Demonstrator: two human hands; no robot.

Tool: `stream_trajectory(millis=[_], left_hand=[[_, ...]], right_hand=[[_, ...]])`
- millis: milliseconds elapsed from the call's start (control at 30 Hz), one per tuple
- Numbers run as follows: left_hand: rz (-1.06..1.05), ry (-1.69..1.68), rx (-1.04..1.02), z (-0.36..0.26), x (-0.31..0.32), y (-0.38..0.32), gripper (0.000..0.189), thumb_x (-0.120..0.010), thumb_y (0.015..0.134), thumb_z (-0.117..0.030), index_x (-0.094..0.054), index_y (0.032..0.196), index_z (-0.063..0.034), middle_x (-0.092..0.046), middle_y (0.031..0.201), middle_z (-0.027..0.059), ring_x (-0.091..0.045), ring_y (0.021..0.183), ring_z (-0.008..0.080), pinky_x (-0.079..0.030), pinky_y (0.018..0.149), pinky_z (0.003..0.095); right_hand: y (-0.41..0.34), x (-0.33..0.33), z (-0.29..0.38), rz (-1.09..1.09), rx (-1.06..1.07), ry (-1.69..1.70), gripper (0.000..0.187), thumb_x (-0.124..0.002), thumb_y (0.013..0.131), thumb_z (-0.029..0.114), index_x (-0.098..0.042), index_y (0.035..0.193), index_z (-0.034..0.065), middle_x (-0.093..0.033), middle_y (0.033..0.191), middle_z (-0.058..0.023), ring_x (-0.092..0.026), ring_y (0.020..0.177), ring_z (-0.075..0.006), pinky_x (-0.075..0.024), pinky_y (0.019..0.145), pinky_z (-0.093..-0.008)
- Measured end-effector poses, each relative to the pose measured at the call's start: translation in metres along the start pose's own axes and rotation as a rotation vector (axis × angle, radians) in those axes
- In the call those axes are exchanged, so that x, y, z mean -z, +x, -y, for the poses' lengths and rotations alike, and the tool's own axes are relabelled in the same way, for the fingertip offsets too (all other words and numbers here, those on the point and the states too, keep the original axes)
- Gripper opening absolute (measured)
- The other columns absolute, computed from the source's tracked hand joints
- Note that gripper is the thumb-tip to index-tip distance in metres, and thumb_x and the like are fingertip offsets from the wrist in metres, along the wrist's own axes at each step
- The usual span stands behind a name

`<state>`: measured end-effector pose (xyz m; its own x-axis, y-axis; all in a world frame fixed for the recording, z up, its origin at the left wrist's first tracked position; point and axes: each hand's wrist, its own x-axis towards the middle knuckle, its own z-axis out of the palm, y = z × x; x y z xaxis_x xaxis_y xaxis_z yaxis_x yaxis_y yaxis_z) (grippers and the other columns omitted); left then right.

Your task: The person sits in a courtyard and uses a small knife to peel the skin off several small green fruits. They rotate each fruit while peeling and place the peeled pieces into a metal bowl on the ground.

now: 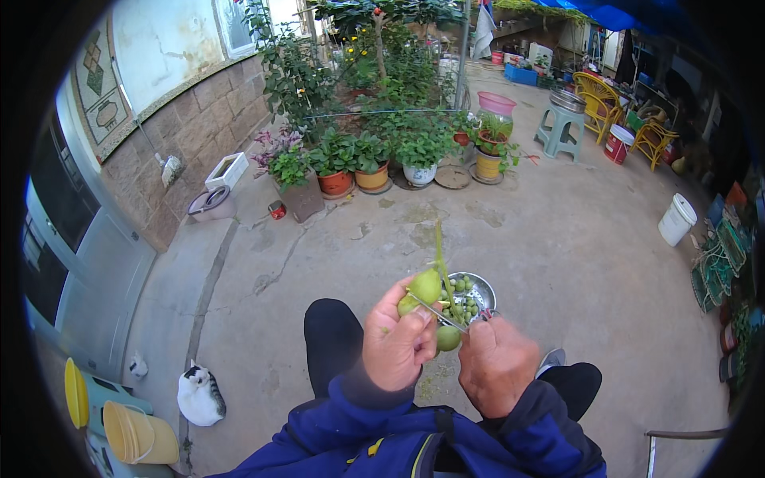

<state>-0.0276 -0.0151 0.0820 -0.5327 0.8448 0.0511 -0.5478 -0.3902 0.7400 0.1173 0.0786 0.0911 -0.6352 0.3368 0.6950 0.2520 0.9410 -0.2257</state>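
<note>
My left hand (397, 337) holds a pale green, pear-shaped fruit (426, 287) between thumb and fingers. A thin metal blade (439, 313) lies across it, its tip at the fruit's left side. My right hand (499, 361) is closed around the handle end of this cutting tool; a bit of red shows at the fist. A long green stalk (442, 263) rises between the hands. Below the blade another round green fruit (448, 338) hangs or rests; what supports it is hidden. Beyond the hands a metal bowl (485, 291) holds several small green fruits, partly covered by my hands.
A white and grey cat (200, 397) lies curled on the concrete floor (334, 257) at left, near a yellow bucket (140, 433). Potted plants (372, 161) line the far side. A white bucket (677, 220) and green netting (717, 263) are at right.
</note>
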Motion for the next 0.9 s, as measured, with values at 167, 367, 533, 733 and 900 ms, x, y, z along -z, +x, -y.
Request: stream_trajectory(millis=[167,367,533,733,900], left_hand=[[-0.002,-0.040,0.028,-0.002,0.008,0.004,0.047,-0.059,0.097,-0.004,-0.051,0.143,-0.0046,-0.066,0.109,0.0132,-0.043,0.065,0.0071,-0.038,0.048,0.0225],[0.185,-0.350,0.113,-0.006,0.015,0.008,0.039,-0.055,0.100,-0.005,-0.048,0.139,-0.0048,-0.061,0.111,0.0114,-0.045,0.069,0.0069,-0.040,0.051,0.0233],[0.228,-0.339,0.054,-0.005,0.014,0.011,0.037,-0.058,0.101,-0.007,-0.050,0.136,-0.0033,-0.061,0.114,0.0121,-0.047,0.073,0.0075,-0.044,0.056,0.0245],[0.271,-0.349,0.034,-0.012,0.018,0.012,0.047,-0.068,0.098,-0.013,-0.055,0.139,0.0033,-0.065,0.124,0.0213,-0.051,0.075,0.0115,-0.044,0.057,0.0258],[0.252,-0.289,0.000,-0.013,0.011,0.013,0.058,-0.071,0.098,-0.024,-0.053,0.147,0.0019,-0.067,0.117,0.0154,-0.056,0.083,0.0190,-0.049,0.070,0.0365]], right_hand=[[0.009,0.007,-0.008,0.097,0.050,0.030,0.018,-0.072,0.081,0.005,-0.055,0.083,0.0083,-0.055,0.074,-0.0103,-0.062,0.065,-0.0313,-0.0491,0.054,-0.0447],[0.013,0.020,-0.005,-0.034,0.013,0.176,0.019,-0.075,0.081,-0.003,-0.061,0.091,0.0045,-0.059,0.076,-0.0136,-0.064,0.067,-0.0334,-0.0515,0.060,-0.0446],[0.007,0.018,-0.013,-0.095,-0.088,0.272,0.022,-0.076,0.083,-0.008,-0.064,0.098,0.0019,-0.063,0.080,-0.0162,-0.066,0.070,-0.0370,-0.0525,0.061,-0.0431],[0.009,0.015,-0.020,-0.124,-0.073,0.262,0.021,-0.076,0.083,-0.007,-0.064,0.098,0.0022,-0.063,0.081,-0.0169,-0.066,0.070,-0.0382,-0.0520,0.060,-0.0437],[0.007,0.015,-0.016,-0.116,-0.073,0.230,0.020,-0.076,0.084,-0.005,-0.063,0.097,0.0028,-0.062,0.080,-0.0168,-0.065,0.068,-0.0385,-0.0506,0.059,-0.0459]])
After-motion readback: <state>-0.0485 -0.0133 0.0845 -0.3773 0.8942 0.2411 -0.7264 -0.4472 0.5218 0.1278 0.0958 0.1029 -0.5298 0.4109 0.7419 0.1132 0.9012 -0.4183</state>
